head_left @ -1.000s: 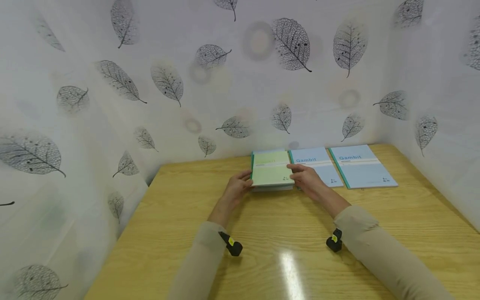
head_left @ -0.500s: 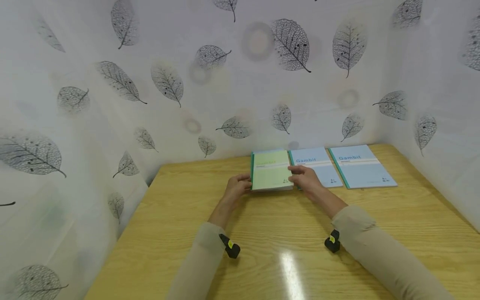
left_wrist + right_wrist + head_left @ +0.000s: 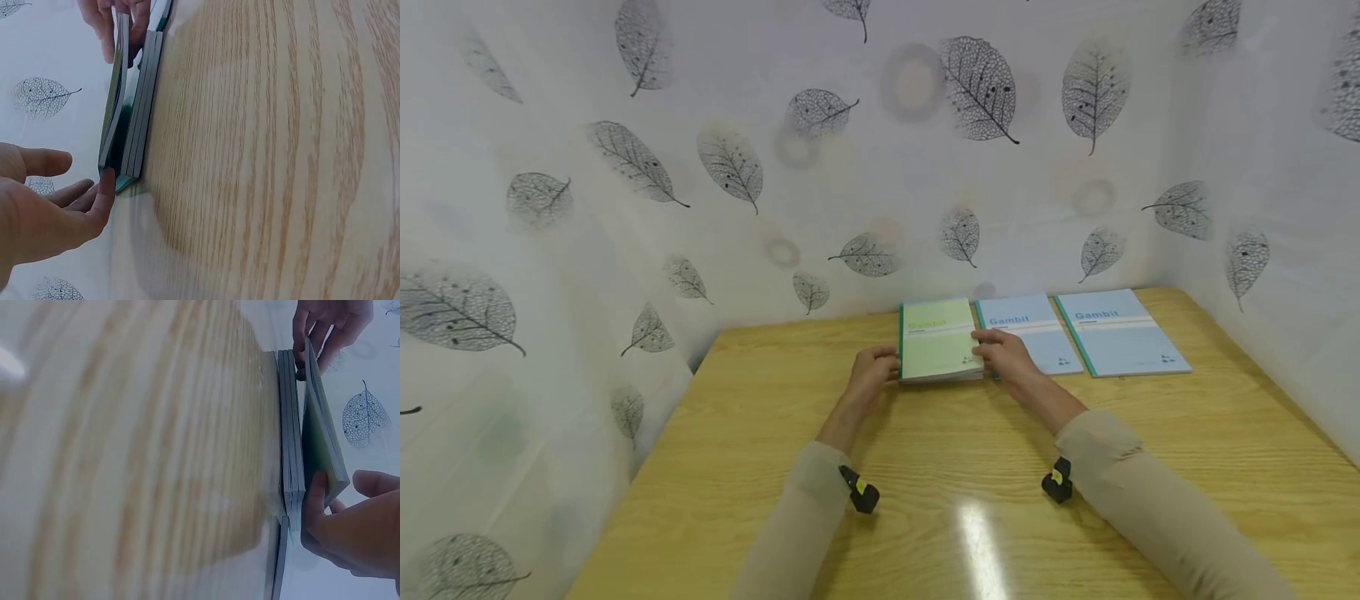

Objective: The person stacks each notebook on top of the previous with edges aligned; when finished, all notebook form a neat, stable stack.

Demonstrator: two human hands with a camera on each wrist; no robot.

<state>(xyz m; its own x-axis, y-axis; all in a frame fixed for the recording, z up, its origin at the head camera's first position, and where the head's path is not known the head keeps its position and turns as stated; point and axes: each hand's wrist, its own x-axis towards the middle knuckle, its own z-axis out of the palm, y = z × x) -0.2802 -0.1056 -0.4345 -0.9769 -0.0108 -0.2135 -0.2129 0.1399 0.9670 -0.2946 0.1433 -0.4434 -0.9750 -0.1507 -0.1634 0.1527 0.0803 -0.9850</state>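
A light green notebook (image 3: pixel 936 342) with a green spine is tilted above a small stack of notebooks (image 3: pixel 144 106) at the table's back edge. In the wrist views its right side is raised off the stack and its spine side sits lower. My right hand (image 3: pixel 1006 354) pinches its right edge, thumb over the cover and fingers underneath. At the spine, my left hand (image 3: pixel 871 372) touches the lower corner with its fingertips, while the thumb (image 3: pixel 47 162) stays apart from the cover. The stack is mostly hidden under the green notebook in the head view.
Two blue notebooks lie to the right: a nearer one (image 3: pixel 1022 312), partly behind my right hand, and a farther one (image 3: pixel 1123 333). The wooden table (image 3: pixel 775 400) ends at a leaf-printed curtain (image 3: pixel 880 167) behind and at both sides.
The green notebook has come down toward the stack, its front edge now nearly lined up with it. Both hands stay at its sides, with only slight movement.
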